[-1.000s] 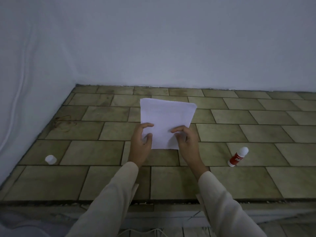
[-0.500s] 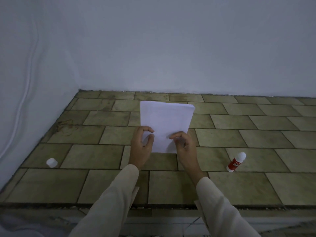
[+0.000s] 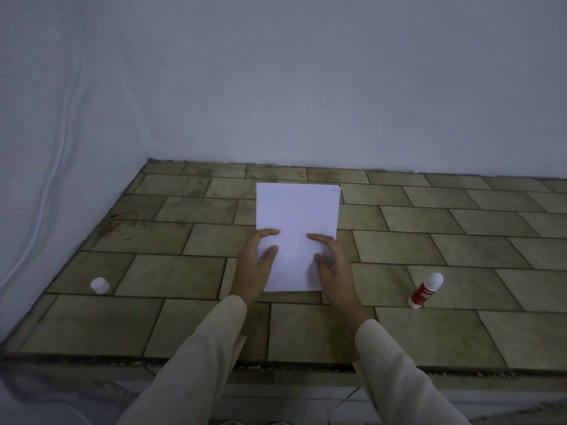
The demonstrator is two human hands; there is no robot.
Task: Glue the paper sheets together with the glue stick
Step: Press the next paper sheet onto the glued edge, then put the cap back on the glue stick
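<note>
White paper sheets [image 3: 297, 216] lie flat in one stack on the tiled surface, edges lined up. My left hand [image 3: 256, 265] rests on the stack's near left edge, fingers spread over the paper. My right hand [image 3: 333, 265] presses the near right edge the same way. A red glue stick [image 3: 426, 291] with a white tip lies on the tiles to the right, apart from both hands. Its white cap [image 3: 100, 285] stands far to the left.
The tiled surface [image 3: 429, 240] ends at a front ledge [image 3: 276, 368] close to me. White walls close it off at the back and the left. A white cable [image 3: 55, 167] runs down the left wall.
The paper stack, held tilted up by both hands before, has come down flat onto the tiles. My fingers have spread out over its near edge.
</note>
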